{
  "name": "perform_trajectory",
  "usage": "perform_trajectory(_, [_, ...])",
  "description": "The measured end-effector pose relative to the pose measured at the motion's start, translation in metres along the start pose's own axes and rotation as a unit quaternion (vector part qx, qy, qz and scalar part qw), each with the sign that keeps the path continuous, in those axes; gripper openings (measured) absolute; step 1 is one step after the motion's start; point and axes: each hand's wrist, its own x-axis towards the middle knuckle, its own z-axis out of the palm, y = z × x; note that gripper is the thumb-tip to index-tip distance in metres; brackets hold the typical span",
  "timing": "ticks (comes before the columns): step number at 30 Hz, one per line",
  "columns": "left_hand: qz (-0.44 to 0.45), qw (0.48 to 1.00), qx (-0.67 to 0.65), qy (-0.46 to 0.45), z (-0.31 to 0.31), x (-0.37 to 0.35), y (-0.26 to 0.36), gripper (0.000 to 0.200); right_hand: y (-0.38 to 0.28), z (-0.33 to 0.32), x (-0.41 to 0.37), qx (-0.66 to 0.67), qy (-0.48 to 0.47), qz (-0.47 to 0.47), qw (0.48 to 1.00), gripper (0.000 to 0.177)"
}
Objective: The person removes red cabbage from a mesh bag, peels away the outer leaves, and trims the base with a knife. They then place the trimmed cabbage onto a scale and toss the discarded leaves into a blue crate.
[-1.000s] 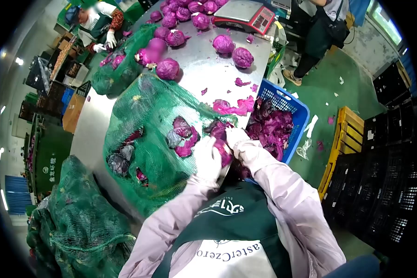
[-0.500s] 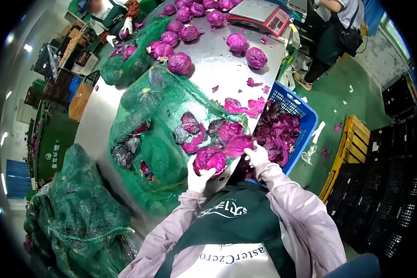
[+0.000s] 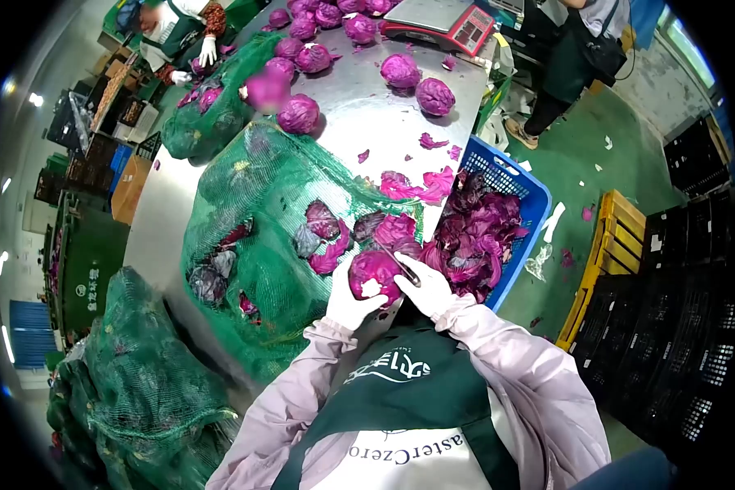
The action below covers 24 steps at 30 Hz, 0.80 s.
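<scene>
A red cabbage (image 3: pixel 373 276), its white cut stem facing me, is cupped in my gloved left hand (image 3: pixel 349 300) at the table's near edge. My right hand (image 3: pixel 425 287), gloved too, is closed on a small knife (image 3: pixel 406 268), whose thin blade lies against the cabbage's right side; part of the handle is hidden in the fingers. Just beyond are loose outer leaves (image 3: pixel 396 230) and a green mesh sack (image 3: pixel 278 298) with cabbages inside. To the right of my right hand stands a blue crate (image 3: pixel 539 214) filled with stripped purple leaves (image 3: pixel 486 233).
Several trimmed cabbages (image 3: pixel 298 113) and a red scale (image 3: pixel 449 31) occupy the table's far part. Full mesh sacks (image 3: pixel 151 367) stand at left. Two other people (image 3: pixel 584 61) work beyond the table. Black crates (image 3: pixel 657 327) and a yellow pallet (image 3: pixel 600 261) are at right.
The loose leaf that my right hand was pulling outward is gone from it. That hand has moved left, back to the cabbage, with the knife against it. The cabbage has turned, showing its stem.
</scene>
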Motion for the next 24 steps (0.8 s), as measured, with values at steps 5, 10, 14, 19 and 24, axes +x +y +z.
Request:
perform_trajectory(5, [-0.062,0.963,-0.259,-0.046,0.0,0.003,-0.026,0.1,0.023,0.016,0.009,0.031,0.075,-0.033,0.996,0.023])
perform_trajectory(10, [-0.043,0.948,-0.306,-0.072,-0.002,0.003,-0.011,0.101,0.043,-0.006,0.019,0.073,0.051,0.138,0.986,0.017])
perform_trajectory(14, [-0.022,0.994,-0.103,-0.022,0.021,0.002,0.001,0.103,-0.023,-0.025,-0.007,-0.045,0.055,0.007,0.997,0.047])
perform_trajectory(19, [0.035,0.999,0.023,0.005,0.036,0.011,0.013,0.102,-0.026,-0.02,-0.013,-0.164,0.012,-0.051,0.985,0.059])
perform_trajectory(24, [-0.024,1.0,0.006,0.006,0.044,0.019,0.01,0.102,-0.025,-0.02,-0.004,-0.227,0.006,-0.084,0.97,0.055])
